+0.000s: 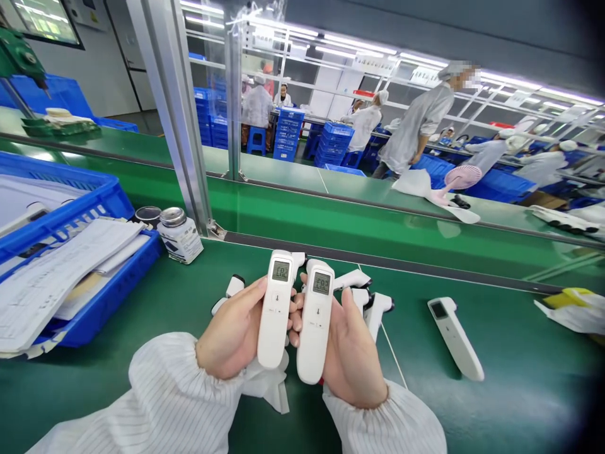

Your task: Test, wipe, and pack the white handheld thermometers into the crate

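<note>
My left hand (231, 334) grips a white handheld thermometer (275, 309) upright, its small screen lit and facing me. My right hand (352, 353) grips a second white thermometer (316, 321) the same way, side by side with the first. A white cloth (267, 386) hangs below my left hand. Behind my hands, several more white thermometers (366, 296) lie in a loose heap on the green table (472, 410). One further thermometer (454, 337) lies alone to the right.
Blue crates (101, 208) with papers stand at the left, a small white jar (179, 236) beside them. An aluminium post (174, 113) rises behind. A pink fan (460, 180) and white cloth sit on the far bench. Several people in white coats work beyond.
</note>
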Motion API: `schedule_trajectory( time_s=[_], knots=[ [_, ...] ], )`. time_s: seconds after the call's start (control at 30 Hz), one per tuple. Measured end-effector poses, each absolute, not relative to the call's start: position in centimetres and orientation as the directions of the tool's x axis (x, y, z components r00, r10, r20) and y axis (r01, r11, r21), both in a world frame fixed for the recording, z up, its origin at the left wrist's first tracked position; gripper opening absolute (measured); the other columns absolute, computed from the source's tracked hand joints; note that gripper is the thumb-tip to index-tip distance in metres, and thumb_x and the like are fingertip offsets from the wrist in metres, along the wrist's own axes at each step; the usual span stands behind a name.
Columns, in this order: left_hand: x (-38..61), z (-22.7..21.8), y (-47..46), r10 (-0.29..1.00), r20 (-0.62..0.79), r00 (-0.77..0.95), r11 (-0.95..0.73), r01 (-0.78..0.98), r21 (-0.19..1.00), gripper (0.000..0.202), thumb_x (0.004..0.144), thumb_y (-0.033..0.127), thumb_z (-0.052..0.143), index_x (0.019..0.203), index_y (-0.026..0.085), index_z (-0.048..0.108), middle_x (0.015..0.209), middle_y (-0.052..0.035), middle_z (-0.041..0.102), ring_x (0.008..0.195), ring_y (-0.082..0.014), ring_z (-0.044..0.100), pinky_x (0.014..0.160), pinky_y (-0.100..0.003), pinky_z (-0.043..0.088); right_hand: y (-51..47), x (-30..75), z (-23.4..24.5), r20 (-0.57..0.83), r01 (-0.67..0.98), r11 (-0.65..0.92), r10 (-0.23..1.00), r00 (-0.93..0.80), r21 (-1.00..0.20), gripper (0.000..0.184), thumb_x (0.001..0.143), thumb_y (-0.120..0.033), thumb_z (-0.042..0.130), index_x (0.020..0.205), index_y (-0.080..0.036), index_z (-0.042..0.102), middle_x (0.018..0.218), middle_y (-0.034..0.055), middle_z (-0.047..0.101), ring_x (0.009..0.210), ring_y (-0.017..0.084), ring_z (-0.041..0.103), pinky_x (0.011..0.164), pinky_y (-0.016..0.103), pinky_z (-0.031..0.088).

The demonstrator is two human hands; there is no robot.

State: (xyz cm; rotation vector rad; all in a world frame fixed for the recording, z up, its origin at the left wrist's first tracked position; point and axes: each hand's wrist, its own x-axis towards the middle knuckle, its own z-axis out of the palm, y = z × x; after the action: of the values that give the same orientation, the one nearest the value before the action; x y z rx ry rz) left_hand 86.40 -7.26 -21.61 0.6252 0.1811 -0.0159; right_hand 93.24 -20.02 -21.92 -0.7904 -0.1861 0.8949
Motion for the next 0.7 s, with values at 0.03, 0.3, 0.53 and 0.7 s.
schedule_trajectory(
  time_s=[0.03, 0.3, 0.53, 0.7],
  knots=[
    [86.41, -21.63, -7.24, 0.037, -0.180, 0.983, 0.812, 0.075, 0.579, 0.040, 0.096, 0.040, 0.036, 0.105, 0.010, 0.061, 0.087, -0.0117, 0.058, 0.075, -0.0204, 0.054, 0.071, -0.037, 0.048, -20.04, 93.26, -21.95, -0.171, -0.629, 0.366, 0.759, 0.629, -0.686, 0.055, 0.091, -0.059, 0.035, 0.104, -0.016, 0.067, 0.082, 0.0084, 0.061, 0.067, 0.017, 0.054, 0.060, 0.030, 0.046],
    [86.53, -21.71, -7.15, 0.017, -0.239, 0.971, 0.821, 0.123, 0.558, 0.039, 0.095, 0.040, 0.040, 0.107, 0.009, 0.061, 0.096, -0.0139, 0.059, 0.081, -0.0214, 0.057, 0.076, -0.038, 0.050, -19.98, 93.55, -22.29, -0.175, -0.640, 0.364, 0.765, 0.620, -0.676, 0.052, 0.091, -0.059, 0.038, 0.104, -0.017, 0.066, 0.085, 0.0079, 0.062, 0.067, 0.018, 0.056, 0.060, 0.030, 0.048],
    [86.52, -21.75, -6.97, 0.034, -0.292, 0.956, 0.812, 0.144, 0.566, 0.038, 0.094, 0.036, 0.045, 0.111, 0.008, 0.064, 0.102, -0.0149, 0.062, 0.097, -0.0268, 0.061, 0.082, -0.038, 0.053, -19.62, 93.81, -22.49, -0.186, -0.658, 0.366, 0.767, 0.614, -0.658, 0.056, 0.091, -0.062, 0.032, 0.104, -0.017, 0.064, 0.082, 0.0067, 0.061, 0.066, 0.017, 0.056, 0.059, 0.029, 0.048],
    [86.70, -22.10, -6.66, 0.022, -0.287, 0.958, 0.818, 0.148, 0.556, 0.039, 0.096, 0.034, 0.040, 0.108, 0.007, 0.065, 0.096, -0.0145, 0.064, 0.082, -0.0223, 0.063, 0.074, -0.036, 0.055, -19.35, 93.95, -22.51, -0.218, -0.680, 0.358, 0.764, 0.607, -0.640, 0.056, 0.092, -0.062, 0.030, 0.101, -0.017, 0.062, 0.080, 0.0059, 0.060, 0.064, 0.016, 0.055, 0.057, 0.028, 0.048]
  ],
)
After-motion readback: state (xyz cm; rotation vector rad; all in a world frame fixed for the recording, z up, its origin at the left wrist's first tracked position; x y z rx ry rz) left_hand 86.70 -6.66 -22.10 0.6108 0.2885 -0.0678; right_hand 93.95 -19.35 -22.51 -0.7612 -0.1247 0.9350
